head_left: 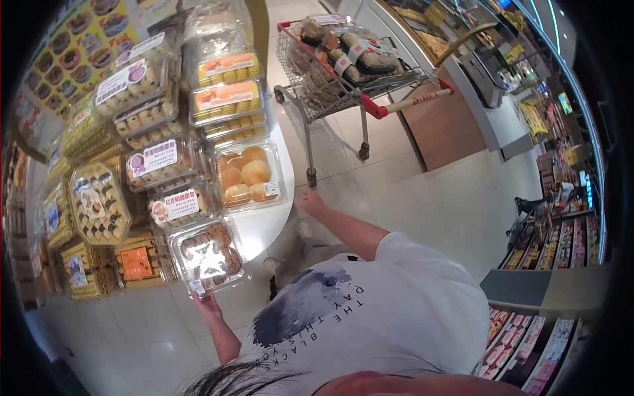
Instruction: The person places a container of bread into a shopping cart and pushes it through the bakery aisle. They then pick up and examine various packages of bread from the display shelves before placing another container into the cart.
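My left hand [209,305] grips the near edge of a clear plastic box of brown pastries [206,256], which is at the front of the white round display table [267,221]. My right hand [309,200] is stretched out beside the table's rim, holding nothing, with its fingers loosely apart. Just behind the held box stands a clear box of golden round buns [248,175]. A labelled box of small pastries [181,206] is to the left of the buns.
Stacked pastry boxes [139,99] cover the table, and more boxes [99,264] sit low on its left. A shopping cart [350,63] loaded with packaged baked goods stands beyond the table. A counter [456,112] and goods shelves [561,237] are on the right.
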A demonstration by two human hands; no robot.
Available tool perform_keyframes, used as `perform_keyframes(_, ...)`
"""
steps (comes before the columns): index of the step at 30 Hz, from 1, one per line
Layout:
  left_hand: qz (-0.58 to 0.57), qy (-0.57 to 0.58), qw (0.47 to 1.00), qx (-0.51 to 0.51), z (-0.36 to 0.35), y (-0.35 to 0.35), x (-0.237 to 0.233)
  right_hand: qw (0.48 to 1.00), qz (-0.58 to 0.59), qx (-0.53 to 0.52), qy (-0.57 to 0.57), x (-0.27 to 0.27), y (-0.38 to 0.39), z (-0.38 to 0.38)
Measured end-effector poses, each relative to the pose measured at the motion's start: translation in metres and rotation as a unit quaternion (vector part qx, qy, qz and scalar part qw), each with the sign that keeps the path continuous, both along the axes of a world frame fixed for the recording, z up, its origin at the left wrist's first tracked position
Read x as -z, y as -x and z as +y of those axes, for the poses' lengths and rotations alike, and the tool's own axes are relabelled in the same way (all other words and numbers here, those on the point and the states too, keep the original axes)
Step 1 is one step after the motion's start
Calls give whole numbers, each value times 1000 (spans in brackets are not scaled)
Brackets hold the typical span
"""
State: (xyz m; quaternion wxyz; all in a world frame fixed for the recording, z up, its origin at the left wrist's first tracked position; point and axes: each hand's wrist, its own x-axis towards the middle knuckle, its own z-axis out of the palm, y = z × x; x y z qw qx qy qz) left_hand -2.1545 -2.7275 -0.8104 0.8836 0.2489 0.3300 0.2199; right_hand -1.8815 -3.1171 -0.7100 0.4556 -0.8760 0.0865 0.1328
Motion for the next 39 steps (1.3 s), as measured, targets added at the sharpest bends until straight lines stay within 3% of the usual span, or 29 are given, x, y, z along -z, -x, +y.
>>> perform_keyframes(3, 56, -4, 998, 13, -2, -20, 1, 998, -31, 56, 17, 19, 27, -60)
perform_keyframes(6, 33, -49, 998, 23, -8, -31, -2, 982, 11, 181, -58, 34, 44, -123)
perform_keyframes(9, 12, -69, 996, 59, -14, -34, -8, 942, 30, 297, -151, 2, 62, -169)
perform_keyframes(11, 99, -77, 992, 34, -29, -33, -34, 926, -10, 327, -188, -8, 59, -202)
perform_keyframes(13, 183, -137, 974, 9, -35, -30, -27, 914, -66, 343, -208, -22, 47, -238)
perform_keyframes(17, 270, -215, 913, -219, -64, -53, -37, 890, -213, 345, -207, -72, 12, -321)
perform_keyframes(18, 339, -253, 890, -172, -80, -56, -49, 889, -261, 332, -176, -80, 2, -346)
perform_keyframes(20, 469, -323, 819, -71, -152, -74, -146, 883, -333, 314, -104, -97, -16, -391)
perform_keyframes(21, 533, -300, 783, -115, -164, -93, -153, 878, -360, 310, -65, -113, -23, -409)
perform_keyframes(23, 362, -429, 814, -150, -190, -133, -147, 867, -406, 287, -25, -146, -39, -434)
perform_keyframes(25, 239, -678, 686, -114, -248, -173, -171, 860, -445, 249, -18, -177, -58, -446)
perform_keyframes(26, 191, -732, 652, -47, -285, -191, -198, 854, -475, 213, 2, -189, -73, -450)
perform_keyframes(29, -15, -824, 553, 123, -387, -249, -272, 785, -599, 98, 122, -229, -120, -442)
perform_keyframes(30, -51, -871, 468, 142, -420, -269, -298, 770, -614, 50, 166, -240, -137, -434)
perform_keyframes(32, -132, -885, 403, 191, -485, -301, -346, 773, -576, -11, 265, -238, -173, -415)
perform_keyframes(33, -169, -888, 371, 213, -512, -319, -359, 772, -554, 15, 310, -233, -177, -398)
perform_keyframes(35, -192, -927, 264, 182, -565, -374, -366, 768, -536, 48, 348, -229, -187, -381)
perform_keyframes(38, -40, -929, 234, 286, -585, -420, -357, 777, -520, 35, 352, -236, -188, -382)
perform_keyframes(39, -57, -957, 223, 178, -588, -424, -348, 786, -503, 10, 359, -243, -185, -386)
